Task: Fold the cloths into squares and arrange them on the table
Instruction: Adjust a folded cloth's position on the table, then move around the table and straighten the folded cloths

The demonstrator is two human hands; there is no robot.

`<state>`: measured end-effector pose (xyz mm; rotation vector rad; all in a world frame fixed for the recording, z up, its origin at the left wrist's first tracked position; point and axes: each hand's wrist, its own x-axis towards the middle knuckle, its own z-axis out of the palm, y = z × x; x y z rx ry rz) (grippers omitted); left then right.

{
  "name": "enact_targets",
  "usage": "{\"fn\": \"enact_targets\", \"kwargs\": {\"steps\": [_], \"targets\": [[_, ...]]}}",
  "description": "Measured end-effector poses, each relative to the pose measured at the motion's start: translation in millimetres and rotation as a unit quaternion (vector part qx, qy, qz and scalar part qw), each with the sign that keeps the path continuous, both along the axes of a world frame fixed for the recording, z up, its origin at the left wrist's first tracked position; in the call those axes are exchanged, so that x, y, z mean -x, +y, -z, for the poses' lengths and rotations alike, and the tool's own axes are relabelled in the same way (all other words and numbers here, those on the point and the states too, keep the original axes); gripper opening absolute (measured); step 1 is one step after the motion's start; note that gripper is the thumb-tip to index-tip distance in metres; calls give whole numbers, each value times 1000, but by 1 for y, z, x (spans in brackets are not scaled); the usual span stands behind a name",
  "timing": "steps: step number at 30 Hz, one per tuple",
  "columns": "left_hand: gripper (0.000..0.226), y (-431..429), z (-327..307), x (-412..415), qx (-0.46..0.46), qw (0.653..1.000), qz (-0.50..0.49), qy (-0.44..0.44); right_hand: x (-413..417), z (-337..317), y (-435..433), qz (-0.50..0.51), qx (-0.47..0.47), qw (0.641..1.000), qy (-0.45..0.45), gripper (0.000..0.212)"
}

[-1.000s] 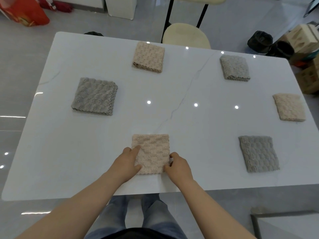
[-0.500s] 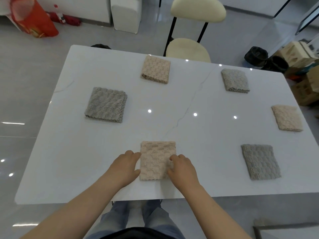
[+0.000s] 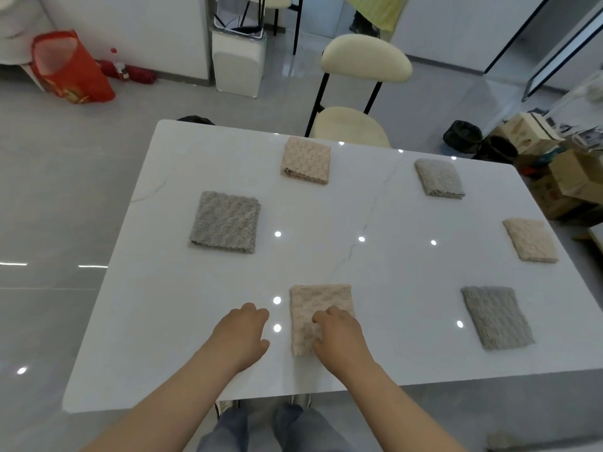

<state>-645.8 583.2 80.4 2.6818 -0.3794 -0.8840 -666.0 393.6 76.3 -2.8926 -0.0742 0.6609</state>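
Observation:
Several folded square cloths lie spread over the white table (image 3: 385, 275). The nearest one, a beige cloth (image 3: 319, 303), lies close to the front edge. My right hand (image 3: 341, 337) sits on its near right part with fingers curled into the fabric, which looks slightly bunched there. My left hand (image 3: 241, 334) rests on the bare table just left of that cloth, loosely curled and holding nothing. Other folded squares are a grey cloth (image 3: 225, 221) at left, a beige cloth (image 3: 306, 159) at the back and a grey cloth (image 3: 439, 177) at back right.
Another beige cloth (image 3: 530, 239) and a grey cloth (image 3: 496, 316) lie along the table's right side. A cream chair (image 3: 354, 122) stands behind the table. Cardboard boxes (image 3: 567, 177) sit on the floor at right, a red bag (image 3: 70, 68) at far left.
My left hand has come off the beige cloth and moved left onto the table. My right hand has slid from the cloth's right edge onto its top. The camera has tilted up.

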Motion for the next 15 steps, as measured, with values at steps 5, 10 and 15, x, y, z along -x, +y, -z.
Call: {"fn": "enact_targets", "kwargs": {"steps": [5,10,15], "targets": [[43,-9,-3,9,-3,1000,-25,-3,4,-1,-6,-32,-17,999,11,35],[42,-25,-7,29,-14,996,-88,2,0,-2,-20,-88,-44,995,27,35],[42,-32,-6,60,-35,985,-168,20,1,4,-24,-162,-62,984,39,39]]}}
